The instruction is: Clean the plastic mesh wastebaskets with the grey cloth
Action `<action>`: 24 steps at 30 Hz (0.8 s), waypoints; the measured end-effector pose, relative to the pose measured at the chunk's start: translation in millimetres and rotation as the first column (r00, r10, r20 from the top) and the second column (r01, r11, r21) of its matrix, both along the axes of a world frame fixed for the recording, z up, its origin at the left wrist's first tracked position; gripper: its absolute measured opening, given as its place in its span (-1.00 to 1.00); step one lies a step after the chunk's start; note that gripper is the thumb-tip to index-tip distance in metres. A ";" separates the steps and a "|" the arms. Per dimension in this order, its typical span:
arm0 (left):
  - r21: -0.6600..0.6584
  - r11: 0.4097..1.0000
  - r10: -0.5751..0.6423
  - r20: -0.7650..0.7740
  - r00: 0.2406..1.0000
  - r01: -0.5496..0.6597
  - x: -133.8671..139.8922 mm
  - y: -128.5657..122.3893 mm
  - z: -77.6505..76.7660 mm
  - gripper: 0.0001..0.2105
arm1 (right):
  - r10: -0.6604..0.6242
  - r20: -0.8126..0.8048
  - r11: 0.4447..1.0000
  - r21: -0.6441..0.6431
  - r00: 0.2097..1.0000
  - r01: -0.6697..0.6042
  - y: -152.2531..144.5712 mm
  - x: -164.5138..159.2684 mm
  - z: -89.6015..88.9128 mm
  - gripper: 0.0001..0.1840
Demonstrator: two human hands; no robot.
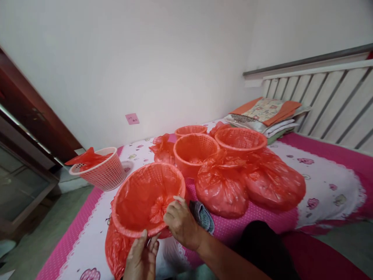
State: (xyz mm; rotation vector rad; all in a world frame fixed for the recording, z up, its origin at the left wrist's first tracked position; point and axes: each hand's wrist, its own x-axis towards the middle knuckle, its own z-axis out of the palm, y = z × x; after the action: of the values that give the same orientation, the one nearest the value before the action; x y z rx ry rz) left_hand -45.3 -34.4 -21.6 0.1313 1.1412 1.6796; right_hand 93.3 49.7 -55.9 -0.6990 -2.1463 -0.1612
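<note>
Head view, the only one. Bed (320, 175) with a pink and white cover, seen from its foot end; headboard rails at the right, folded pillows (262, 116) stacked near them.

Nearest the person: a basket (122, 223) tipped toward the camera at the bed's near edge, lined with a red bag (136, 202). The bag's loose plastic hangs out below the rim and down over the side of the bed.

Right hand (182, 223): fingers curled over the basket's right rim, pinching the bag plastic there, with a bunched twist of it just left of the knuckles. Grasping, not flat.

Left hand (142, 256): under the near rim, fingers up and touching the rim's lower edge. Whether it grips or only props the basket, cannot tell.

A grey cloth (202, 216) lies just behind the right hand.

Further back on the bed: three more lined baskets (195, 153) close together, two full tied bags (221, 186) in front of them. One white basket (101, 173) with a red bag stuffed in it sits at the left edge of the bed.

Risks, as judged:
- Thin plastic pulled over a mesh rim may tear if it is tugged hard.
- The basket is tilted at the bed's edge; if the left hand lets go it could roll off to the floor.
- The hanging slack could drag the lining back out.
</note>
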 end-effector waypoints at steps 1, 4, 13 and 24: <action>-0.006 1.000 -0.004 0.008 1.000 0.004 -0.9 -1.8 0.3 -0.92 | 0.002 0.015 1.000 -0.008 1.000 -0.002 -0.8 -0.7 0.2 -0.86; -0.024 0.999 -0.029 0.048 0.998 0.030 -0.9 -5.5 1.5 -0.91 | -0.017 0.047 0.999 -0.036 0.999 0.019 -1.7 -2.0 -0.5 -0.87; -0.108 0.994 0.003 0.056 0.998 0.003 -8.1 -15.3 -15.8 -0.86 | 0.008 0.083 0.999 -0.045 0.997 -0.004 -17.3 -8.3 -5.2 -0.90; -0.046 0.998 0.038 0.036 0.999 -0.037 -11.4 -16.7 -23.4 -0.84 | 0.033 0.071 0.998 -0.060 0.997 -0.029 -24.2 -10.0 -6.8 -0.93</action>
State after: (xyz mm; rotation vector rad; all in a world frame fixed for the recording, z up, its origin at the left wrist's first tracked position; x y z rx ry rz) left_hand -56.7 -51.1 -45.0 0.0508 1.1599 1.6812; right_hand 83.2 25.5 -62.7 -0.7031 -2.2370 -0.1089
